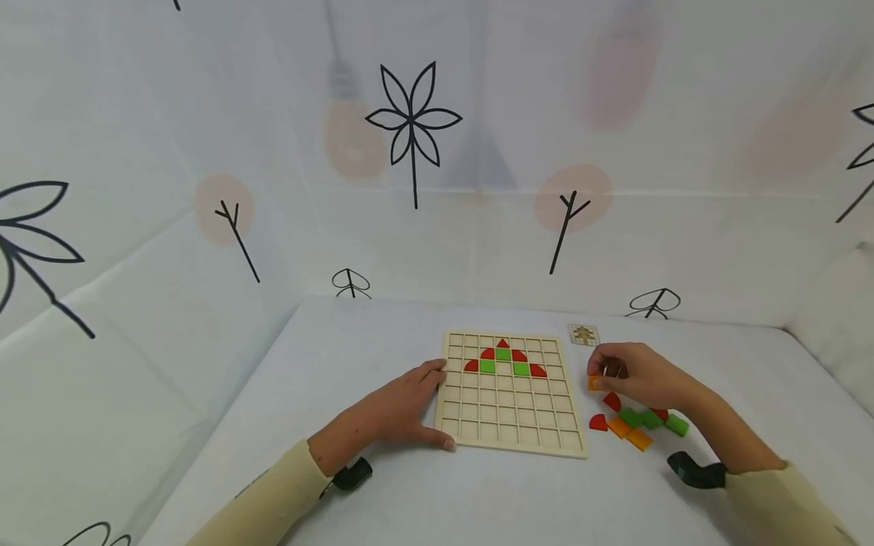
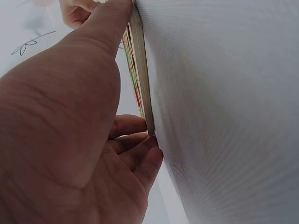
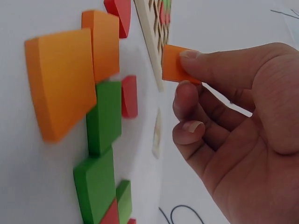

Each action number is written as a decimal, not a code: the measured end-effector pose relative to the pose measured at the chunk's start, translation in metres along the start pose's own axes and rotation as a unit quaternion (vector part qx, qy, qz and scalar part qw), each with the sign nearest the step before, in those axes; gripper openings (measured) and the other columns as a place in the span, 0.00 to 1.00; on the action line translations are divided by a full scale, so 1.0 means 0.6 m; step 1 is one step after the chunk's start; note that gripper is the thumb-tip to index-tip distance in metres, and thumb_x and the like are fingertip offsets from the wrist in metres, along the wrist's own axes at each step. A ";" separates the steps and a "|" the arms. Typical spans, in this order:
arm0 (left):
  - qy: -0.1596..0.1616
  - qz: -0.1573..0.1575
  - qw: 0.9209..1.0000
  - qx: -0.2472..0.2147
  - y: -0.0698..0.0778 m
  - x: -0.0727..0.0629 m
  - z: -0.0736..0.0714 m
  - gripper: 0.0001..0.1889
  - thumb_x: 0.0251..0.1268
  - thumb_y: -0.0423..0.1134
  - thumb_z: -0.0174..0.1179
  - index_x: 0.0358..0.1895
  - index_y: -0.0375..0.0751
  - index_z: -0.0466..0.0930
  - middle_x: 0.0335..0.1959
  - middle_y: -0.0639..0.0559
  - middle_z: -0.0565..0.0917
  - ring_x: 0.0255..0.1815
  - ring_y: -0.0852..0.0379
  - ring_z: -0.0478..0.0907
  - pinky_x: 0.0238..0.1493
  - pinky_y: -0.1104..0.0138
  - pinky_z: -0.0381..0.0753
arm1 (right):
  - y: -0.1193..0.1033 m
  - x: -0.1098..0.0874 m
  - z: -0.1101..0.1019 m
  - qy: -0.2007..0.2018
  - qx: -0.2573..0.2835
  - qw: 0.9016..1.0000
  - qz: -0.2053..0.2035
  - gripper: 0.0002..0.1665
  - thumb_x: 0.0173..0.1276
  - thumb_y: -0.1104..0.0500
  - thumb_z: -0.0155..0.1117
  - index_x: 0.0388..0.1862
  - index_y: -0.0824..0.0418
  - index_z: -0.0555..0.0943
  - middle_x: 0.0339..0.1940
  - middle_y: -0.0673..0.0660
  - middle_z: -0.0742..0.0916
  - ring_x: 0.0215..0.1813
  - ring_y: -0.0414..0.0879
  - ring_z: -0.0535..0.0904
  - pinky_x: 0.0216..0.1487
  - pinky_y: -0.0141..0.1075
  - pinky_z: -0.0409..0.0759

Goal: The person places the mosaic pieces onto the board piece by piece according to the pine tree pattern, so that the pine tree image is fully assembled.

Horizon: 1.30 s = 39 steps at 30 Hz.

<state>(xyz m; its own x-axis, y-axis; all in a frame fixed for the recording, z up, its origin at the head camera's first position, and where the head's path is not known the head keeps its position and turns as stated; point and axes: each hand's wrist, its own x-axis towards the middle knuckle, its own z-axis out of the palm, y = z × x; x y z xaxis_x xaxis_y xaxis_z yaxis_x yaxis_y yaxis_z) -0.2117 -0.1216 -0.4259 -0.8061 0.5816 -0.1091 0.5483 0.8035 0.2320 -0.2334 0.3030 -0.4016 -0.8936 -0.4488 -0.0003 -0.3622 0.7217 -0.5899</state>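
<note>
My right hand (image 1: pixel 631 370) pinches an orange square tile (image 3: pixel 175 63) between thumb and fingers, raised beside the right edge of the wooden grid board (image 1: pixel 505 446). My left hand (image 1: pixel 403 406) is spread along the board's left side, its thumb at the near left corner and its fingertips touching the edge farther up. In the board's upper rows lie a red triangle (image 1: pixel 502 343), several red quarter-round pieces (image 1: pixel 538 370) and green squares (image 1: pixel 503 354). The left wrist view shows the board's side edge (image 2: pixel 140 70) between thumb and fingers.
Right of the board lies a loose group of orange tiles (image 1: pixel 639 439), green tiles (image 1: pixel 677 425) and red quarter-round pieces (image 1: pixel 598 422). A small card with a tree pattern (image 1: pixel 583 334) lies beyond the right hand. White patterned cloth (image 1: pixel 478 250) hangs behind the table.
</note>
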 end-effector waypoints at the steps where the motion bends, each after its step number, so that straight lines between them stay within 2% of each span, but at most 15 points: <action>1: 0.001 0.000 1.000 0.001 0.000 0.000 0.000 0.66 0.50 0.82 0.66 0.84 0.42 0.57 0.87 0.50 0.53 0.85 0.52 0.57 0.81 0.59 0.64 | -0.002 0.004 0.003 0.000 0.003 1.000 -0.001 0.08 0.70 0.64 0.74 0.42 0.56 0.82 0.35 0.49 0.84 0.36 0.45 0.80 0.37 0.31 0.84; 7: 0.001 -0.004 1.000 0.001 0.000 0.000 0.000 0.65 0.50 0.82 0.66 0.84 0.42 0.58 0.87 0.50 0.54 0.85 0.52 0.58 0.81 0.59 0.65 | -0.016 0.026 0.017 -0.003 0.014 1.000 -0.012 0.08 0.71 0.63 0.74 0.42 0.55 0.82 0.35 0.49 0.84 0.36 0.45 0.79 0.35 0.32 0.81; 14: 0.000 -0.006 1.000 -0.001 -0.001 0.000 0.001 0.65 0.49 0.83 0.65 0.84 0.43 0.58 0.87 0.50 0.54 0.85 0.52 0.58 0.81 0.58 0.65 | -0.035 0.052 0.030 0.006 0.009 0.999 -0.043 0.08 0.71 0.63 0.74 0.41 0.54 0.83 0.36 0.48 0.83 0.37 0.44 0.78 0.36 0.32 0.79; 23: 0.002 -0.002 1.000 -0.006 -0.003 0.002 0.004 0.66 0.49 0.83 0.64 0.84 0.43 0.57 0.87 0.51 0.54 0.85 0.52 0.57 0.81 0.59 0.64 | -0.062 0.083 0.047 -0.003 0.037 0.996 -0.077 0.06 0.71 0.67 0.72 0.41 0.59 0.83 0.35 0.49 0.85 0.36 0.46 0.77 0.37 0.32 0.79; 31: 0.005 0.001 1.000 0.000 -0.004 0.002 0.005 0.66 0.49 0.83 0.65 0.84 0.43 0.57 0.87 0.50 0.54 0.85 0.52 0.58 0.81 0.59 0.64 | -0.081 0.110 0.066 0.028 0.031 0.996 -0.081 0.05 0.71 0.64 0.73 0.41 0.57 0.84 0.34 0.48 0.85 0.33 0.43 0.77 0.34 0.32 0.77; 36: 0.006 0.004 1.000 0.004 -0.005 0.003 0.007 0.66 0.50 0.83 0.64 0.84 0.42 0.58 0.87 0.50 0.54 0.85 0.52 0.58 0.81 0.59 0.65 | -0.096 0.129 0.081 0.038 0.041 0.994 -0.095 0.04 0.71 0.66 0.72 0.40 0.60 0.84 0.33 0.49 0.85 0.30 0.43 0.76 0.32 0.34 0.77; 39: 0.006 0.004 1.000 0.004 -0.004 0.003 0.006 0.66 0.49 0.84 0.64 0.84 0.42 0.58 0.87 0.50 0.54 0.85 0.52 0.58 0.81 0.59 0.65 | -0.105 0.136 0.091 0.048 0.039 0.994 -0.086 0.04 0.71 0.67 0.72 0.40 0.60 0.85 0.33 0.48 0.86 0.32 0.43 0.77 0.34 0.33 0.78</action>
<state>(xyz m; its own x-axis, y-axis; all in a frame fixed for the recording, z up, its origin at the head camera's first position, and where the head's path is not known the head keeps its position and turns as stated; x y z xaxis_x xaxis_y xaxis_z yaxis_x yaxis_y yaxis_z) -0.2138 -0.1222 -0.4304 -0.8042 0.5865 -0.0962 0.5562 0.7997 0.2260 -0.2691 0.1921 -0.4088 -0.8426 -0.5071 0.1812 -0.4939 0.5936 -0.6354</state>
